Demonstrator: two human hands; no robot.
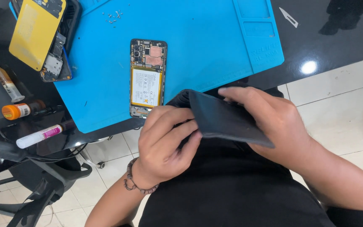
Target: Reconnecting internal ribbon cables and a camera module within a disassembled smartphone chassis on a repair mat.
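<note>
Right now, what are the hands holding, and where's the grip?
Both hands hold a black wallet, folded open over the lap. The left hand grips its near left edge, fingers curled over it; the right hand supports the right flap from behind.

A black leather wallet (227, 120), soft and folded, is held partly open between both hands. The left hand (167, 145) pinches its near edge with the fingers inside the fold; the right hand (274, 124) cradles its outer flap from beyond, tilted downward to the right.
</note>
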